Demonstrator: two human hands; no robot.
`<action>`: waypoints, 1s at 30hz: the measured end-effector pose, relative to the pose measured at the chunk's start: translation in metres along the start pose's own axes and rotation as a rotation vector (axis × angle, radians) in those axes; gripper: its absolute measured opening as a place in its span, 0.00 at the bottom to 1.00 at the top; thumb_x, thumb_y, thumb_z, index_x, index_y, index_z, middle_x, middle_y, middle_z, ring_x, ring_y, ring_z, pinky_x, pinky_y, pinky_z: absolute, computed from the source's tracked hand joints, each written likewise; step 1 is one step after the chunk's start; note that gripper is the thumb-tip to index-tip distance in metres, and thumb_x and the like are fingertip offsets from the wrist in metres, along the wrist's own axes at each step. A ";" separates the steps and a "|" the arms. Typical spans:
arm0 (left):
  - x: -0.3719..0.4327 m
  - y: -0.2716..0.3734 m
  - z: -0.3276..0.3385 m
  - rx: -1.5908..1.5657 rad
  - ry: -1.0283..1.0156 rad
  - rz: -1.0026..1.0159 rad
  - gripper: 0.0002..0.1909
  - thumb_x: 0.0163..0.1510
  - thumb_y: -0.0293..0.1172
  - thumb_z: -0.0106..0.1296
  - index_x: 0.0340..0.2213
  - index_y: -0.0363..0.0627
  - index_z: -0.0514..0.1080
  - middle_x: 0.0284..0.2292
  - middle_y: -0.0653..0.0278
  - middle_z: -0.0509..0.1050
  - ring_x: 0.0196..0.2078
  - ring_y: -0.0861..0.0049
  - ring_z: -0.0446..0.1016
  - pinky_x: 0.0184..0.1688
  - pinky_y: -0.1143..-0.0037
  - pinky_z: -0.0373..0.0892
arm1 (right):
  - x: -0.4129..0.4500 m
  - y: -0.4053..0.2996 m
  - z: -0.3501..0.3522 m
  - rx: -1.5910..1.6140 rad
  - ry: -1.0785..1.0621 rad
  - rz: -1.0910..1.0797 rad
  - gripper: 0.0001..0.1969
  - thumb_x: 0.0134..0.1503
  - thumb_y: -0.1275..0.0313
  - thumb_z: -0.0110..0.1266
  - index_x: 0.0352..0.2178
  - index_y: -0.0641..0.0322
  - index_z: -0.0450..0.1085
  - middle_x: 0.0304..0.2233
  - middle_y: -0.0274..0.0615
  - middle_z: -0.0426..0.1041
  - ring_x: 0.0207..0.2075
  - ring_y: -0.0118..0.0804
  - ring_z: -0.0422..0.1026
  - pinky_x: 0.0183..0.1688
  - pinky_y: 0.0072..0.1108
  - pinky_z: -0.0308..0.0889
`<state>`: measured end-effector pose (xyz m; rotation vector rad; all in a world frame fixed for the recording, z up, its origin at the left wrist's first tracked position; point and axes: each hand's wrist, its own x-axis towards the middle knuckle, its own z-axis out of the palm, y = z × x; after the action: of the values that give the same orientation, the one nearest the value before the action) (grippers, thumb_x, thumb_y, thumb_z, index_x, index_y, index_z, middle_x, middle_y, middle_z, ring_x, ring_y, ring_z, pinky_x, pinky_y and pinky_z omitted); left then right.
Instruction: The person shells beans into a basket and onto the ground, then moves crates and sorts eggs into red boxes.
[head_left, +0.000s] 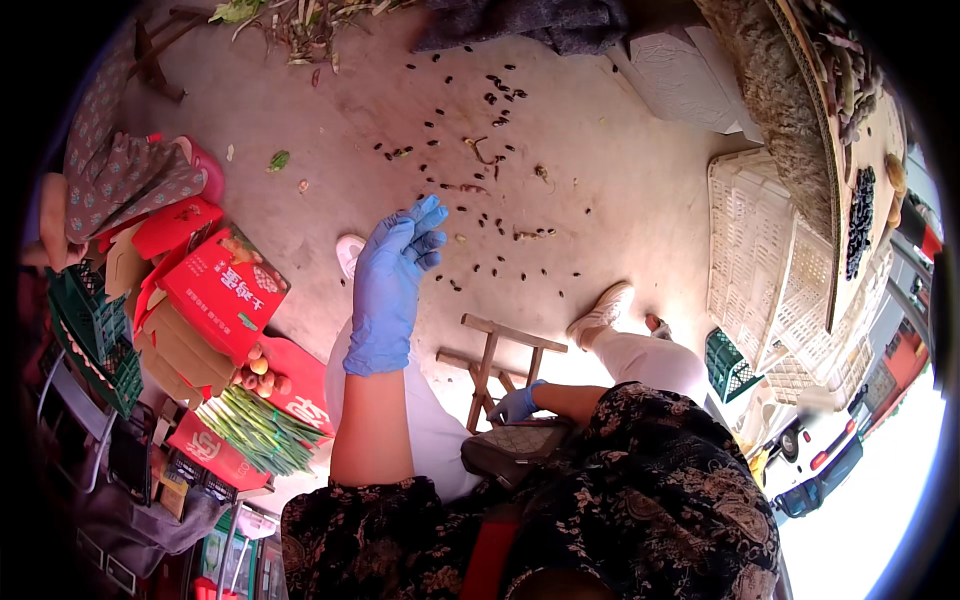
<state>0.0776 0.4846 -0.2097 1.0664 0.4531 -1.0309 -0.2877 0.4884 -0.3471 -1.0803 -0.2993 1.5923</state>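
My left hand (390, 285), in a blue disposable glove, is raised over the concrete floor (540, 217) in the middle of the view. Its fingers are half bent, and I see nothing held in them. Beneath and beyond it, dark beans (491, 97) lie scattered with bits of dry pod (476, 150). My right hand (516, 405), also blue-gloved, is low at my waist beside a brown patterned waist bag (514, 446). Its fingers are partly hidden, so whether it grips anything is unclear. Behind that hand stands a small wooden folding stool (487, 360).
To the left are red egg cartons (225, 289), spring onions (259, 431), green crates (97, 337) and a person in patterned clothing (135, 184). White plastic baskets (750, 255) stand at right, beside a board (862, 255) bearing black beans (860, 221) and pods (851, 75). Pod waste (307, 30) lies farther off.
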 end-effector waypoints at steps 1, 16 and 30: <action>-0.004 -0.006 -0.001 0.008 0.001 -0.046 0.19 0.52 0.32 0.36 0.44 0.36 0.61 0.40 0.59 0.67 0.33 0.81 0.65 0.35 0.82 0.61 | 0.006 -0.002 0.014 0.066 0.030 -0.091 0.27 0.43 0.65 0.47 0.48 0.50 0.58 0.42 0.40 0.67 0.43 0.37 0.65 0.43 0.28 0.59; 0.018 -0.013 0.006 0.077 -0.033 -0.090 0.17 0.51 0.32 0.37 0.42 0.38 0.63 0.43 0.59 0.66 0.33 0.80 0.66 0.36 0.81 0.62 | -0.017 -0.022 -0.002 0.074 0.327 -0.099 0.19 0.41 0.57 0.49 0.31 0.60 0.70 0.32 0.46 0.71 0.34 0.38 0.69 0.37 0.26 0.62; 0.025 0.014 0.045 0.335 -0.288 0.049 0.19 0.53 0.35 0.36 0.44 0.38 0.62 0.43 0.59 0.66 0.34 0.83 0.67 0.36 0.82 0.62 | -0.092 -0.004 -0.164 0.705 1.211 -0.094 0.21 0.50 0.61 0.47 0.43 0.60 0.63 0.32 0.35 0.69 0.26 0.25 0.67 0.31 0.16 0.64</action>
<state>0.0947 0.4352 -0.2007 1.1928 0.0196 -1.2215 -0.1650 0.3522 -0.3904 -1.2106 0.9338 0.6239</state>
